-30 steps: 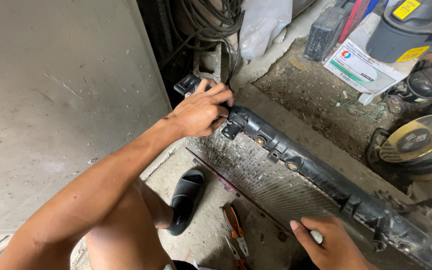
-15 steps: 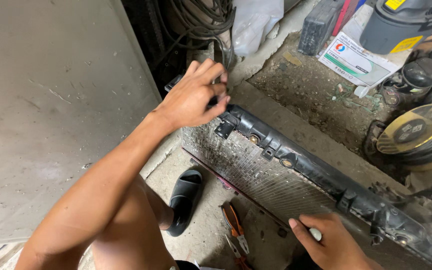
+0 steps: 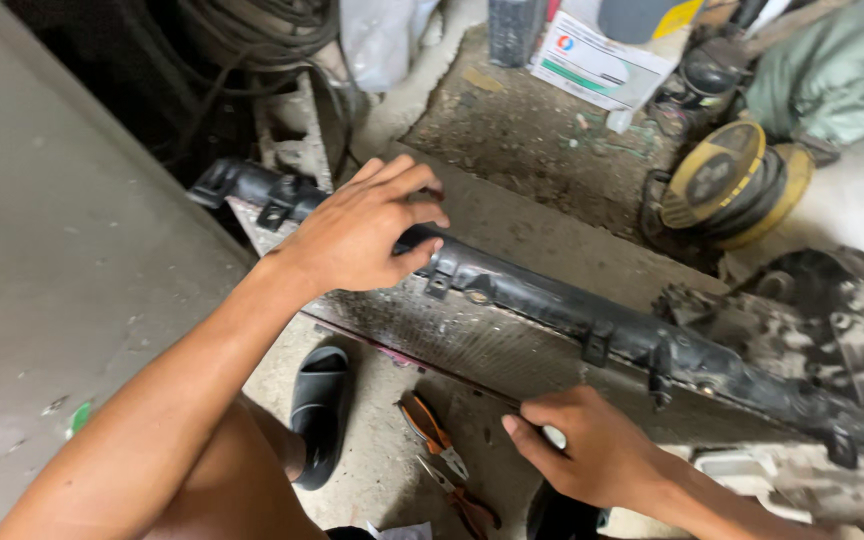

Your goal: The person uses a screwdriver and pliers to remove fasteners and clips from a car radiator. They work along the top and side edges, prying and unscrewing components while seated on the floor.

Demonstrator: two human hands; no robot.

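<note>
My left hand (image 3: 367, 235) had come back down since the frame before, when it was lifted above the end of the part with fingers spread. Now it lay across the black plastic tank (image 3: 552, 300) of the radiator, fingers curled over the top edge and thumb on the near side, closed on it near the centre-left of the frame. The tank ran as a long bar from the upper left down to the lower right, and more of its left end showed than before, past my knuckles. Below it the grey finned core (image 3: 452, 335) sloped toward me.

My right hand (image 3: 592, 455) had hardly shifted: it sat at the lower centre, on the near edge of the core, fingers bent together around something small and pale that I could not make out; whether it truly gripped it I could not tell.

On the concrete floor (image 3: 82, 300) beneath the core, a black sandal (image 3: 320, 410) lay at the lower left of centre, with orange-handled pliers (image 3: 432, 430) just beside it and a second pair of pliers (image 3: 462, 498) lower down. A yellow spool (image 3: 732, 185) stood at the upper right, and a white box (image 3: 602, 65) lay at the top.
</note>
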